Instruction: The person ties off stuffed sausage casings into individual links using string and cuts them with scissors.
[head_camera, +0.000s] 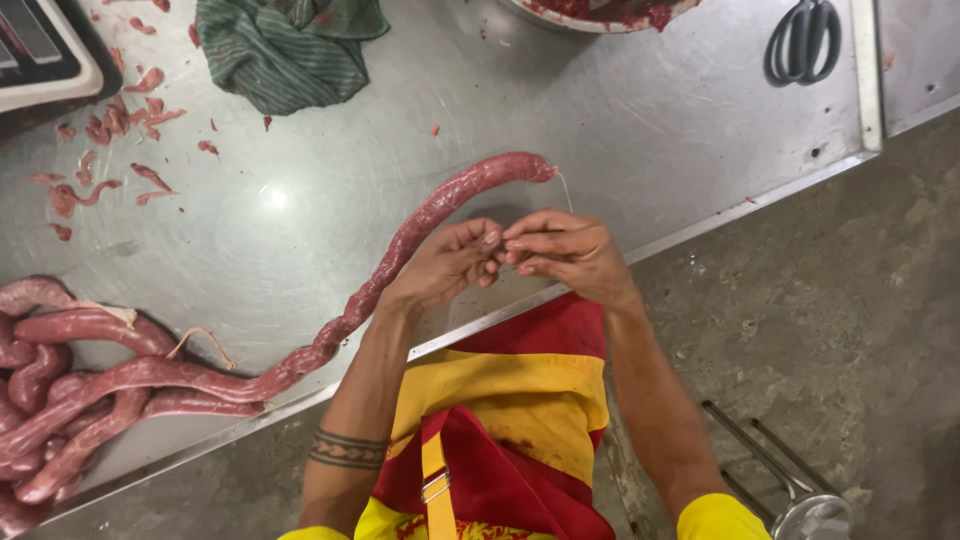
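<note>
A big shiny metal worktop (620, 130) is seen from above, with a grey floor (850, 330) past its near edge. A long red sausage (400, 250) is laid across the worktop, from a heap of sausage coils (60, 400) at the near left corner up to the middle. Its far end is tied off, and a thin string (566, 190) is seen running from that end down to the hands. A green striped cloth (285, 45) is bunched up at the far edge. Small red meat scraps (110, 125) are scattered near the far left corner. Black scissors (803, 40) are laid near the far right corner. The rim of a bowl (600, 15) with red meat in it is seen at the far edge. The left hand (440, 265) and the right hand (570, 250) are held together just over the near edge, fingertips touching. Both hands are curled almost closed, and the thin string is pinched between them. The sausage is passed just beside the left hand, but whether it is touched cannot be told.
</note>
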